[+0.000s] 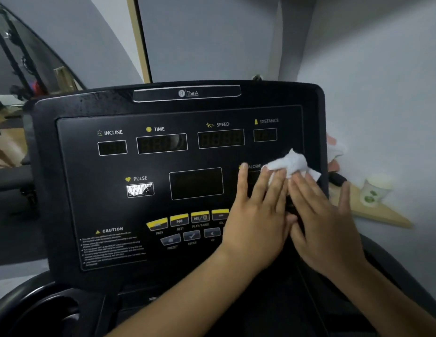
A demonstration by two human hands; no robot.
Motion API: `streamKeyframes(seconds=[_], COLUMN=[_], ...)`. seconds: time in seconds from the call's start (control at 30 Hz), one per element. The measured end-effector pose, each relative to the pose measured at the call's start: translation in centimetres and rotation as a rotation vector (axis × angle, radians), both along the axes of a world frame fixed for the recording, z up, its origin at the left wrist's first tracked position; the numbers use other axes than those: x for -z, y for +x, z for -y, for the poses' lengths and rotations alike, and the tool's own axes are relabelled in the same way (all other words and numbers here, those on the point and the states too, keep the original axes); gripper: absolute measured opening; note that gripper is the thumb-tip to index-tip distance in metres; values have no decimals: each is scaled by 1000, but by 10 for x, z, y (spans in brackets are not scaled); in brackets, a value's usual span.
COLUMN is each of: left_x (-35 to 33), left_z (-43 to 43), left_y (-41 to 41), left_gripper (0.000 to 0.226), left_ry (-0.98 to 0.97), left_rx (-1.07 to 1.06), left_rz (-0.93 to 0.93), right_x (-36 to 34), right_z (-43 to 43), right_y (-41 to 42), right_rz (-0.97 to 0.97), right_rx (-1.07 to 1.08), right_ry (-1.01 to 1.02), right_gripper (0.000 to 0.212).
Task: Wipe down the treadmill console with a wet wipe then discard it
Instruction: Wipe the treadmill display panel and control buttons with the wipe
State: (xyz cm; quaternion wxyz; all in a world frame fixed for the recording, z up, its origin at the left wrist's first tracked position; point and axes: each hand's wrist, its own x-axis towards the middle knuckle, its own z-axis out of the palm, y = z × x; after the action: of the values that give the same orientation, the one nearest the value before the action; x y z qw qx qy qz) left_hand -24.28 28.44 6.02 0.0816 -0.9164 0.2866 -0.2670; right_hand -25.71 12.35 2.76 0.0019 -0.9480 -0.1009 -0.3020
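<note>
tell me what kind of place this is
Likely a gym or workout room: a black treadmill console with incline, speed and pulse displays, and maybe a dark weight rack far left.

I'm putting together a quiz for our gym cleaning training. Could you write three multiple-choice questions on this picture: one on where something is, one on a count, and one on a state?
1. Where on the console is the wet wipe?
A. over the CAUTION text
B. at the right side, beside the CALORIE label
C. on the PULSE window

2. How many labelled windows are in the top row?
A. two
B. four
C. six

3. How do the hands meet the wipe?
A. both press it with straight fingers
B. one is balled around it
C. neither touches it

Key:
1 B, the wipe lies just right of that label.
2 B, INCLINE, TIME, SPEED, DISTANCE.
3 A, the left hand and right hand lie flat with their fingertips on it.
</note>
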Motion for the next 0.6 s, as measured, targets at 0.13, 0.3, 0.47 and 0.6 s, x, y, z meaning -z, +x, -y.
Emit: streamKeyframes(seconds=[0.13, 0.3, 0.47, 0.6], left_x=[-25, 11, -9, -14], left_z=[22, 21, 38, 44], left_y=[18, -3, 13, 22], left_gripper=[63, 61, 60, 61], left_ry=[-12, -32, -20, -56], left_rx=[9, 72, 39, 24], left_rz=[22, -56, 11, 28], right_x=[-26, 15, -8, -19], right_z=[16, 15, 35, 38], right_y=[17, -7, 14, 23], right_rz=[42, -9, -1, 25], right_rx=[16, -9, -53, -55], right_ry=[55, 169, 197, 195], right_gripper=[62, 64, 67, 68])
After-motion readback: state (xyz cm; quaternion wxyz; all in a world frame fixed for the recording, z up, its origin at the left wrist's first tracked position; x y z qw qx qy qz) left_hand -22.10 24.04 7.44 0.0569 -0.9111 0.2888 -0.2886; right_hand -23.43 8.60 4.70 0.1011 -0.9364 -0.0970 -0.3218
